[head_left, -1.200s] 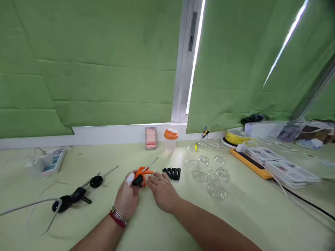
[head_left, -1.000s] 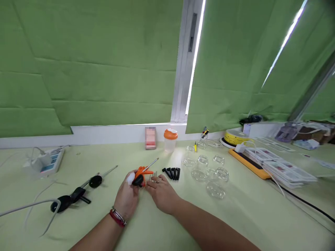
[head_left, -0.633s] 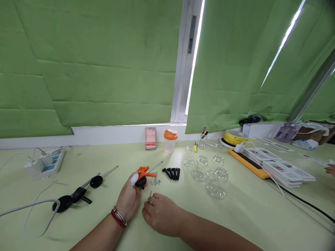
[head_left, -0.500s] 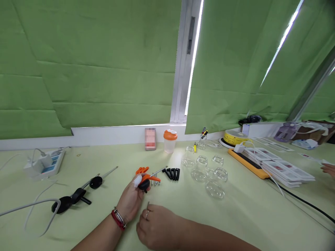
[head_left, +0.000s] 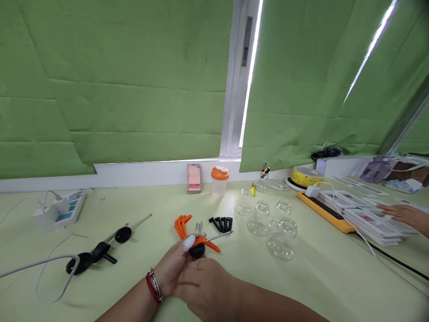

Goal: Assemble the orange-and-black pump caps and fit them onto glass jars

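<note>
I think it is better to hold the black knob (head_left: 197,251) steady in the left hand (head_left: 174,267), so the orange piece (head_left: 213,246) and the metal rod (head_left: 219,235) do not twist. The left fingers grasp these together, over the table (head_left: 318,277). The right hand (head_left: 211,288) bends inward against the left, with curled fingers; whether they hold something, I cannot tell.

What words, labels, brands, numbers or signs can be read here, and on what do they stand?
None can be read.
Pink panel: pixelated, unreadable.
Yellow roll: dark marks, too small to read.
Printed sheets: print too small and blurred to read.
Orange pieces and black pieces: no text visible.
</note>
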{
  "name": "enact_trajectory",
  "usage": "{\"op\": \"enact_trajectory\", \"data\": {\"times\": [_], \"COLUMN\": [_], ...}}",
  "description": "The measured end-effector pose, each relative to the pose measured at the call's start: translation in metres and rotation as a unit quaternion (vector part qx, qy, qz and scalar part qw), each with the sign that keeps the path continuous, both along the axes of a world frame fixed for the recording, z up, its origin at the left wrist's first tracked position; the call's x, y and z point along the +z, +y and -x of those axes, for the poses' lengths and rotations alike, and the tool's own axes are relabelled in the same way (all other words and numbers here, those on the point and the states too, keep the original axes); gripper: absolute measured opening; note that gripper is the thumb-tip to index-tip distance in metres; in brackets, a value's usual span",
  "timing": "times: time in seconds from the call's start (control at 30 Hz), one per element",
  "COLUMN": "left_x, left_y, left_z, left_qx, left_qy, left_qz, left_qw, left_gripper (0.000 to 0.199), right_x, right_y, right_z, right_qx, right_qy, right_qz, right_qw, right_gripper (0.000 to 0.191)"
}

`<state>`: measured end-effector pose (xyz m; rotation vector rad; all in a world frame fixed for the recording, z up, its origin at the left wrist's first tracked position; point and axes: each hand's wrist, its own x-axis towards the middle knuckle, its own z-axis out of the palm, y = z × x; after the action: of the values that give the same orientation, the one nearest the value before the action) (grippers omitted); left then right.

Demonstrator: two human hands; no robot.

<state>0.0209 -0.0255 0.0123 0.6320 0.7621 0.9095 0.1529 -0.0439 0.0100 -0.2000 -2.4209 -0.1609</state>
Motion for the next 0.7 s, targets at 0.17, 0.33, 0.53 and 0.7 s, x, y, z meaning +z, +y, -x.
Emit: {"op": "enact_trajectory", "data": {"times": [0.17, 0.33, 0.53, 0.7], "left_x": [-0.004, -0.006, -0.003, -0.005], "left_y": [-0.001, -0.003, -0.006, -0.007], "left_z": [-0.003, -0.01, -0.012, -0.01], "left_qx": [-0.002, -0.024, -0.037, -0.053], "left_qy": [0.006, 0.011, 0.013, 0.006], "left_qz": [-0.104, -0.138, -0.143, -0.155], "left_qw": [0.995, 0.99, 0.989, 0.986], "left_gripper": [0.021, 0.029, 0.035, 0.038], "right_x": [0.021, 0.022, 0.019, 0.015], "right_y": [0.009, 0.022, 0.027, 0.027], "right_z": [-0.015, -0.023, -0.023, -0.021], "right_qx": [-0.069, -0.134, -0.135, -0.14], "right_qy": [0.213, 0.319, 0.323, 0.311], "right_qz": [0.244, 0.407, 0.448, 0.436], "right_qw": [0.944, 0.845, 0.822, 0.833], "right_gripper": [0.018, 0.009, 0.012, 0.013]}}
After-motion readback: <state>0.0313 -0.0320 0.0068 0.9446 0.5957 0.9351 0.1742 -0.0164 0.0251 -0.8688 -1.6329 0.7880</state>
